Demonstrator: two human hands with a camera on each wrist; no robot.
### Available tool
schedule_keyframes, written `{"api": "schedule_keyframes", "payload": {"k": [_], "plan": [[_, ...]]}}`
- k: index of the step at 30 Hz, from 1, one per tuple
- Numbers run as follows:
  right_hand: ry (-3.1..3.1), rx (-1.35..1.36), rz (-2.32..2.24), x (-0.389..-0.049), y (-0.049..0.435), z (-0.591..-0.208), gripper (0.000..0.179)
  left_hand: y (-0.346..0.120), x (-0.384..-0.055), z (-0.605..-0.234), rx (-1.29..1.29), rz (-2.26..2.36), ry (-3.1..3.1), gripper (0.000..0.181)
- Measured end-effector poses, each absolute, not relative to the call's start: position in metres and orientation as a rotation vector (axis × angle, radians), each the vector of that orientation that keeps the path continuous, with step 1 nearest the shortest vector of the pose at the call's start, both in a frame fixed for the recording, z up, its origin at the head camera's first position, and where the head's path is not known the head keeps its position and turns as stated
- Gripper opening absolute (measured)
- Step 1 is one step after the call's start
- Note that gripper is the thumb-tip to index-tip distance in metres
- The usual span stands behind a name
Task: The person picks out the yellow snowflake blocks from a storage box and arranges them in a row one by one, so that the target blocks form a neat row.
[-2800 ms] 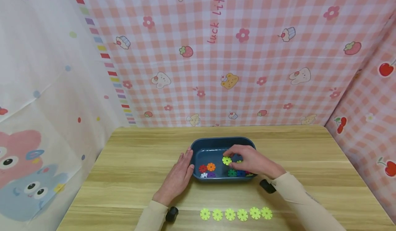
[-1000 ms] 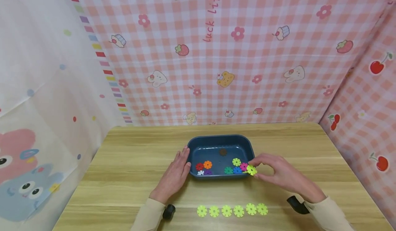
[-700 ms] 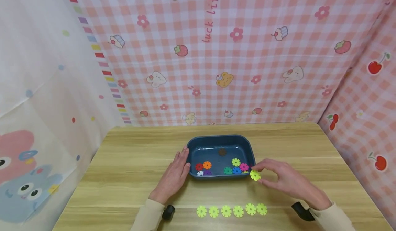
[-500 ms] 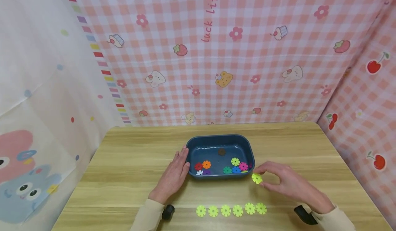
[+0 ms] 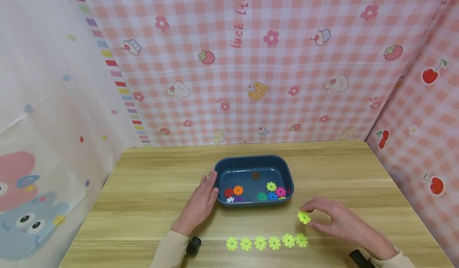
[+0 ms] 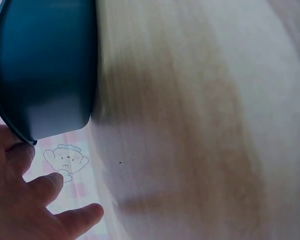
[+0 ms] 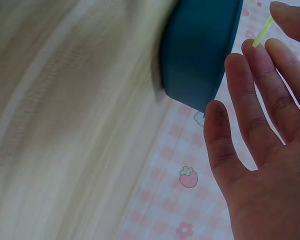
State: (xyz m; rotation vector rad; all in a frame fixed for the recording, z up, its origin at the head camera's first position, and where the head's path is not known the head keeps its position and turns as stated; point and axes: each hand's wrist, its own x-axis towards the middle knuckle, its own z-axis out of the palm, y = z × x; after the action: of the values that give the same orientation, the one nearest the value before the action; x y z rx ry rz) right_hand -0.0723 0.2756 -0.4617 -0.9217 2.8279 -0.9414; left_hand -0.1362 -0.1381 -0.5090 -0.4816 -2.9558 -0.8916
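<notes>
My right hand (image 5: 340,220) pinches a yellow-green notched plastic disc (image 5: 304,217) between thumb and fingers, above the table near the right end of a row. In the right wrist view the disc (image 7: 262,32) shows edge-on at the fingertips. The row is several matching yellow-green discs (image 5: 260,243) lying flat at the table's front. My left hand (image 5: 199,202) rests with extended fingers against the left side of a dark blue plastic bin (image 5: 251,204); the left wrist view shows its fingers (image 6: 45,187) spread at the bin's rim.
Inside the bin lie red, orange (image 5: 238,190), white and purple discs at left, and yellow-green, pink, green and blue (image 5: 272,196) ones at right. A brown disc (image 5: 255,175) sits farther back. The wooden table (image 5: 161,172) meets a pink checked cloth (image 5: 308,72) behind.
My right hand has carried the disc out of the bin, over its right front corner and down toward the row's right end. The left hand has stayed against the bin.
</notes>
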Motion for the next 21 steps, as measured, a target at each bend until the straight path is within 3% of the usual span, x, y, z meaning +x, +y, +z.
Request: {"api": "schedule_keyframes", "payload": {"k": [7,21], "plan": [[2.834,-0.968,-0.922,-0.067,0.282,-0.469,0.03,-0.138,-0.136,-0.508,-0.481,-0.901,-2.952,0.059],[2.746,-0.793,-0.923,-0.055,0.295,-0.481,0.027,-0.138,-0.136,-0.509,-0.485,-0.887,-2.946,0.058]]}}
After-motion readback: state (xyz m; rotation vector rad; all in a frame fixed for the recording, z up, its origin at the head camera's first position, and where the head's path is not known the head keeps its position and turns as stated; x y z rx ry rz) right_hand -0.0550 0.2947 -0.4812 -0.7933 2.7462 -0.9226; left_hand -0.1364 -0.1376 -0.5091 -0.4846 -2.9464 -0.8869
